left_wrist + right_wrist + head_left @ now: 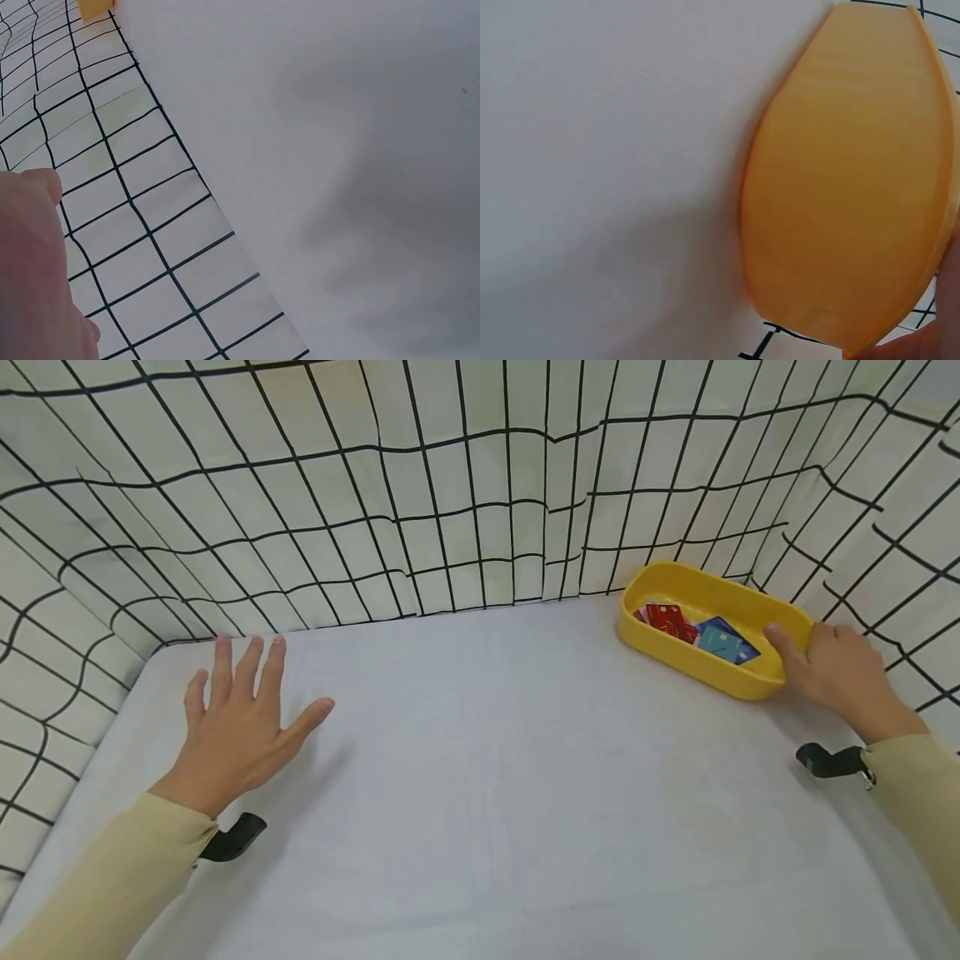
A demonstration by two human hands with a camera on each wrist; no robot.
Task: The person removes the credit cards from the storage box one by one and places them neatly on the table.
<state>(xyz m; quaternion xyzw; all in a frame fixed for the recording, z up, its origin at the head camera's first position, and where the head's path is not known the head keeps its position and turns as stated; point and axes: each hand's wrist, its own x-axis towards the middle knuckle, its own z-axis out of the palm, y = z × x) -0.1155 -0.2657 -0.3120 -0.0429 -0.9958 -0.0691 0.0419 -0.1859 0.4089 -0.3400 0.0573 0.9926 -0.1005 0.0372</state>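
At the far right of the white surface is a yellow oblong tray [690, 667] with rounded ends. Several small cards lie loose inside it: red cards [669, 620] toward the left and blue cards [722, 642] near the middle. My right hand [847, 677] grips the tray's right end, thumb over the rim on the inside and fingers round the outside. In the right wrist view the tray's long outer wall [840, 187] fills much of the picture. Held over the left part of the surface, my left hand [236, 735] has its fingers spread and holds nothing.
A white cloth-like surface [480, 777] spreads below both hands. Black wire grid panels [450, 518] over a white backing enclose it at the back, left and right. A dark wrist device [234, 837] juts from the left sleeve, another [828, 760] from the right.
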